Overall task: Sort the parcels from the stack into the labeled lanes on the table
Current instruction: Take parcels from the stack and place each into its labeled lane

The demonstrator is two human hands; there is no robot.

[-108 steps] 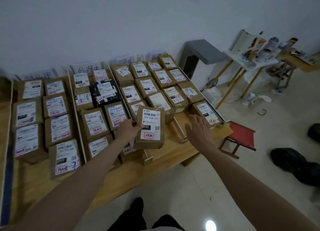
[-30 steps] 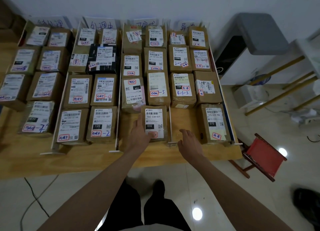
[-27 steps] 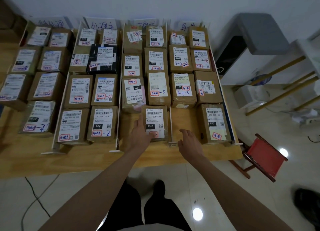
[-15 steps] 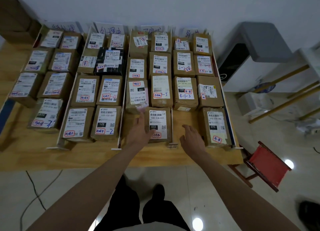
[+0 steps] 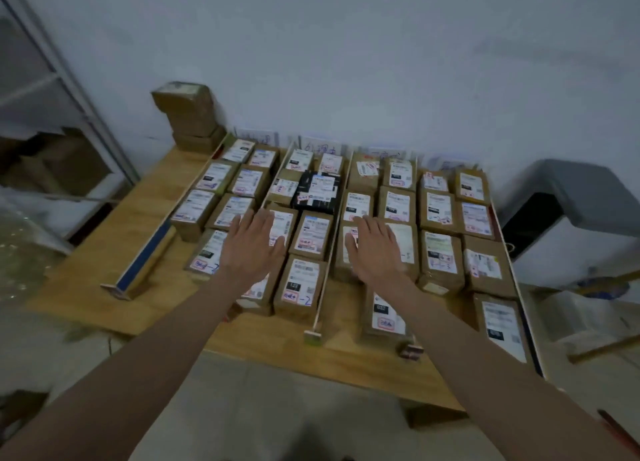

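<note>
- At the back left corner of the table [image 5: 114, 225], a short stack [image 5: 193, 116] of brown parcels stands vs. the wall; approx. three boxes, so judged not much left to sort.
- Lanes take up the middle and right of the table, split by thin white dividers [image 5: 327, 249]; paper lane labels [image 5: 320, 146] stand along the back edge, writing too blurred to read.
- Sorted parcels [image 5: 440, 256] lie flat, labels up, in rows from the back edge twd. the front; most rows look full, w/ some bare wood near the front edge.
- Front parcel [image 5: 384, 313] sits in a middle lane near the front edge, partly hidden by the right forearm.
- Left hand [image 5: 251, 249]: fingers spread, empty, above the lanes; contact w/ the boxes can't be told.
- Right hand [image 5: 375, 251]: also spread flat, holding nothing, over the next lane.
- Judged: bulk of the job done; next up is prob. a reach to the stack for another box.
</note>
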